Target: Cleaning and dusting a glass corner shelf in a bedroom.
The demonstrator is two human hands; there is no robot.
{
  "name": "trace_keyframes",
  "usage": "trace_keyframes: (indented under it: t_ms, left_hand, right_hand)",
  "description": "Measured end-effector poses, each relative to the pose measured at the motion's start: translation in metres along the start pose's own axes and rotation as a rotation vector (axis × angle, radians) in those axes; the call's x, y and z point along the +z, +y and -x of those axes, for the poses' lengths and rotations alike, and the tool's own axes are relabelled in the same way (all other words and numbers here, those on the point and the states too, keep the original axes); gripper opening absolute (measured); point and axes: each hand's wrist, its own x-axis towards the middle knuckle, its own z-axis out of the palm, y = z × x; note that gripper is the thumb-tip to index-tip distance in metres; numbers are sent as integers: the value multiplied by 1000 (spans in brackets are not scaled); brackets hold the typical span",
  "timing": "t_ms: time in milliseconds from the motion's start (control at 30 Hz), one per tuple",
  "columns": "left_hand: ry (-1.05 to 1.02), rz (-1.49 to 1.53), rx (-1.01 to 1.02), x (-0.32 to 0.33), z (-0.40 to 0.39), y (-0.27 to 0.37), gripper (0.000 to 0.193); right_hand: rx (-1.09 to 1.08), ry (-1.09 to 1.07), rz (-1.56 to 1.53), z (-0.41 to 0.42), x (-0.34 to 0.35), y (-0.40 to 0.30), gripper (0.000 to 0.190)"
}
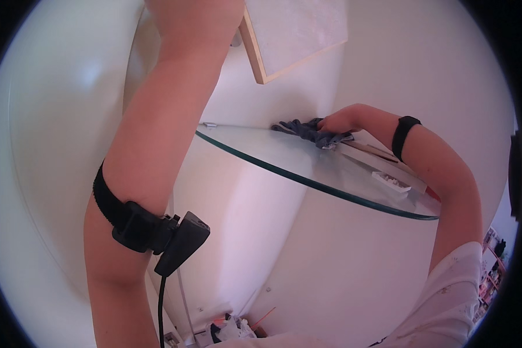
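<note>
My right hand (340, 122) presses a crumpled dark grey-blue cloth (306, 132) onto a corner glass shelf (261, 145) near the wall. Its fingertips are sunk in the folds. The shelf has a curved green front edge. My left arm rises steeply on the left side, and only the base of my left hand (195, 15) shows at the top rim. Its fingers lie beyond the picture, so what they touch is hidden. Close to that hand, a pale panel with a wooden frame (256, 52) hangs tilted above the shelf.
Flat long items (369, 158) and a small white tray (391, 182) of little pieces lie under my right forearm on the shelf. A metal shelf clip (209, 125) sits at the wall. Far below are a plastic bag (232, 328) and clutter. A black cable (161, 304) hangs from my left arm strap.
</note>
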Motion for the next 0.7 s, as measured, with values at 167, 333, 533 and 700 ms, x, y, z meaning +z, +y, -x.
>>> trace_keyframes:
  t_ms: [167, 333, 533, 700]
  left_hand:
    - [-5, -73, 18, 7, 0, -12, 36]
    - [33, -84, 28, 16, -14, -24, 36]
    - [73, 103, 31, -4, -9, -19, 38]
    - [131, 119, -4, -9, -17, -25, 36]
  right_hand:
    - [-11, 132, -316, 32, 23, -50, 48]
    - [-595, 296, -193, 86, 29, -142, 54]
    - [-759, 185, -401, 90, 31, -183, 37]
    - [-774, 207, -472, 148, 49, -110, 35]
